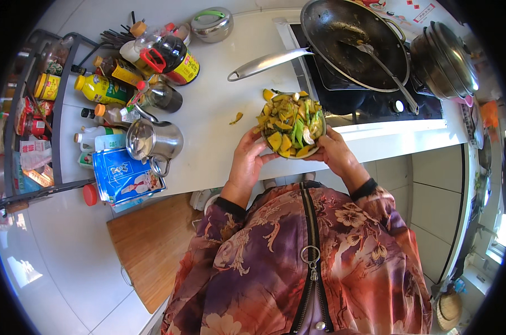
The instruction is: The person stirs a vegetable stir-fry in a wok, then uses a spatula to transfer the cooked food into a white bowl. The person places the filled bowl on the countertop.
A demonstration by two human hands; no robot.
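A round bowl or plate (300, 156), heaped with cooked squash slices and green pepper (297, 121), is between my two hands over the counter's front edge. My left hand (249, 155) grips its left side, fingers partly beneath the rim. On the right side my right hand (336, 150) holds it, thumb at the rim. The food hides most of the vessel. A stray piece of food (236, 118) lies on the white counter to the left. Beyond, a dark wok (341, 25) rests tilted on the gas hob, with a metal spatula (387, 69) inside.
The wok's metal handle (269, 65) juts left over the counter (211, 104). Stacked steel pots (443, 63) stand right of the wok. At left are a steel pitcher (160, 140), a soy sauce jug (179, 63), several bottles, a blue bag (125, 173) and a rack (64, 113).
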